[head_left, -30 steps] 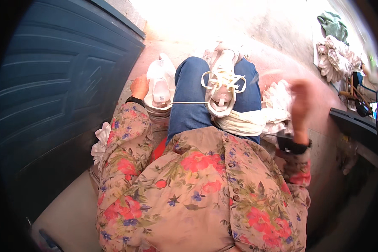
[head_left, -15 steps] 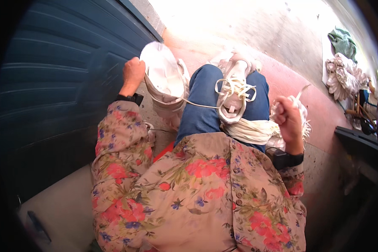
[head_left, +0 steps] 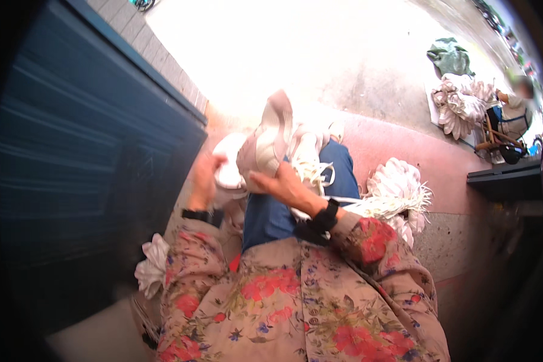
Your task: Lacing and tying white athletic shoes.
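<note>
A pale shoe (head_left: 263, 148), toe pointing away, is raised over my lap. My right hand (head_left: 283, 186) reaches across to the left and grips it at the near end. Beside it my left hand (head_left: 204, 180) is smeared by motion, so its fingers do not show clearly. Just past that hand is a white shoe part (head_left: 228, 169) on a stack at my left knee. A second shoe with loose cream laces (head_left: 311, 172) lies on my jeans (head_left: 341, 166), partly covered by the raised shoe. A bundle of pale laces (head_left: 368, 207) stretches across my right thigh.
A heap of pale shoe uppers (head_left: 397, 181) lies to my right. Further off are another shoe pile (head_left: 461, 102), a green cloth (head_left: 449, 57) and a seated person (head_left: 516, 111). A dark blue door (head_left: 96, 157) stands close on my left, with a pale bundle (head_left: 152, 265) near it.
My right hand has swung left from beside the laces and now grips the raised shoe. My left hand has left the rim of the white shoe part. The view has shifted.
</note>
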A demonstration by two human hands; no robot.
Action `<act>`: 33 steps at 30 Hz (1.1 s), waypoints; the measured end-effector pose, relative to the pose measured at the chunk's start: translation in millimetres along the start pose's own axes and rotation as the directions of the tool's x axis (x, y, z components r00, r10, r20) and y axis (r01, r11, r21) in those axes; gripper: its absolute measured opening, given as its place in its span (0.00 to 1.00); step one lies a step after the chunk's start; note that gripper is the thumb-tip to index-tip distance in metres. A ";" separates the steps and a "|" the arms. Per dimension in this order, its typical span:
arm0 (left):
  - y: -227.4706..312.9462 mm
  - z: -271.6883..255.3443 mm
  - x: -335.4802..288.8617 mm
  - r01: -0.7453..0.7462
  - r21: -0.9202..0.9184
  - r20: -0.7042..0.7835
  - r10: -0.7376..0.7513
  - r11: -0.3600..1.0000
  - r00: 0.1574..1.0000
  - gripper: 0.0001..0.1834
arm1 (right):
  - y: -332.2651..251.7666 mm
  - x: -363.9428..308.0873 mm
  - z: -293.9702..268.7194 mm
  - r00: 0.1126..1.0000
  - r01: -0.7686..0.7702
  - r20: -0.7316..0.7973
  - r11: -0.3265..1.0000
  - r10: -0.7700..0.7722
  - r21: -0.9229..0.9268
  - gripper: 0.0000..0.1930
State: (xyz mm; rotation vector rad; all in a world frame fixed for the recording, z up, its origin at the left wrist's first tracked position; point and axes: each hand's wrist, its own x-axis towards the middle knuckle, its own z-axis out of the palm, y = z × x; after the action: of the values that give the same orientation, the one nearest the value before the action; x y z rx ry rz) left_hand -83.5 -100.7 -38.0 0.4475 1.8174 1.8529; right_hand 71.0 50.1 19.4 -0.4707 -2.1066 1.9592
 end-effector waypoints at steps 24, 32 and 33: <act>11.1 119.1 -74.1 -0.591 0.474 0.716 0.105 0.652 0.690 0.17 | 79.8 -73.3 -137.1 0.827 -0.352 -0.047 0.581 0.560 0.733 0.14; 23.0 131.7 -65.3 -0.561 0.577 0.615 0.136 0.594 0.777 0.12 | 61.6 -129.2 -79.7 0.694 -0.435 0.236 0.134 0.680 0.891 0.17; 25.4 133.6 -66.3 -0.575 0.540 0.590 0.211 0.614 0.779 0.10 | 73.7 -122.1 -65.4 0.616 -0.437 0.222 0.093 0.756 0.894 0.19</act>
State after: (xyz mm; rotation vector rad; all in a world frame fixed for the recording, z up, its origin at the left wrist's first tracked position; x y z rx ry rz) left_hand 42.5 -26.9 1.8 1.5793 2.0984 1.0135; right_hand 214.2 68.0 -42.2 -1.4197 -0.2553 2.7918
